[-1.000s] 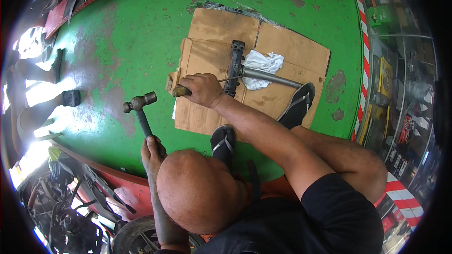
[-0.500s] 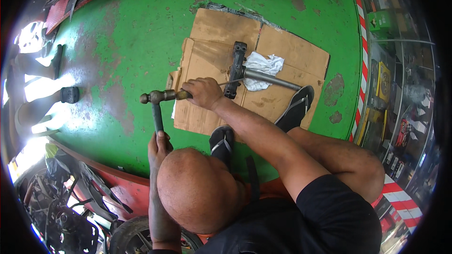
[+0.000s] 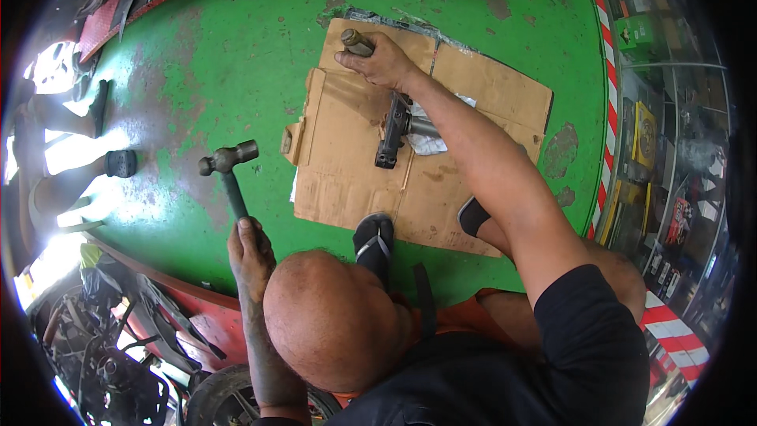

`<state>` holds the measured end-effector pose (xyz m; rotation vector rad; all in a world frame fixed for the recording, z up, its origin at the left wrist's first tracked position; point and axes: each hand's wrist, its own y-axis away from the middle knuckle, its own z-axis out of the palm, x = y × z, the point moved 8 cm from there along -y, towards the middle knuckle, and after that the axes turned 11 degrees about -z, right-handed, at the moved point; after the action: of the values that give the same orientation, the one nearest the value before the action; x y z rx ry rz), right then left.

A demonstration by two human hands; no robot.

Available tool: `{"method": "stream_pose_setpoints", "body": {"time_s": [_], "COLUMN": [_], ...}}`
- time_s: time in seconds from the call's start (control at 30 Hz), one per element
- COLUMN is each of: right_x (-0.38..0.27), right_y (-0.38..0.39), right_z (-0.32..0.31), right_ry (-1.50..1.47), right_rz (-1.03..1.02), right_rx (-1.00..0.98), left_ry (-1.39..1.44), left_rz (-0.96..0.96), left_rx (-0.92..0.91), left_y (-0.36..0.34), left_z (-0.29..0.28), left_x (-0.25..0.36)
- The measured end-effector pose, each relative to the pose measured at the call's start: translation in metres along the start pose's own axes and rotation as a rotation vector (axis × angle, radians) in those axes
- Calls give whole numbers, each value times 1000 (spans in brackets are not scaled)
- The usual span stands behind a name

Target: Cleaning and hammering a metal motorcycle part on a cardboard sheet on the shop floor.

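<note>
My left hand (image 3: 251, 251) is closed round the handle of a ball-peen hammer (image 3: 227, 159), held up left of the cardboard with its head clear of everything. My right hand (image 3: 385, 65) grips the worn brown handle of a screwdriver (image 3: 357, 42) above the far end of the cardboard; its thin shaft is hidden now. Just nearer than that hand lies a dark metal fork clamp (image 3: 388, 146), with a grey steel stem (image 3: 424, 128) running right from it under my forearm. A crumpled white rag (image 3: 428, 145) sits beneath the stem, partly covered.
Flattened cardboard (image 3: 339, 181) lies on the green floor (image 3: 260, 95). My sandalled left foot (image 3: 373, 241) rests at its near edge. Glass display cases (image 3: 670, 134) stand to the right behind red-and-white tape (image 3: 602, 24). Motorcycle parts (image 3: 110, 363) crowd the lower left.
My right hand has swung away and to the right with the screwdriver, off the clamp's near end. The hammer has moved slightly left, apart from the screwdriver. The clamp looks slightly turned.
</note>
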<state>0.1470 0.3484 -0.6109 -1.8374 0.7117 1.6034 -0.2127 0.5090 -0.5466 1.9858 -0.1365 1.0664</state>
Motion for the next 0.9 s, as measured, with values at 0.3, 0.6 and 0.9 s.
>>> {"method": "stream_pose_setpoints", "body": {"time_s": [0.3, 0.6, 0.9], "right_x": [27, 36, 14], "right_y": [-10, -15, 0], "right_z": [9, 22, 13], "right_ry": [-243, -249, -116], "right_rz": [162, 216, 150], "right_rx": [-138, -228, -220], "left_ry": [-144, -96, -516], "left_rz": [0, 335, -50], "left_rx": [-111, -63, -248], "left_y": [-21, -35, -43], "left_z": [35, 69, 82], "left_x": [37, 237, 138]}}
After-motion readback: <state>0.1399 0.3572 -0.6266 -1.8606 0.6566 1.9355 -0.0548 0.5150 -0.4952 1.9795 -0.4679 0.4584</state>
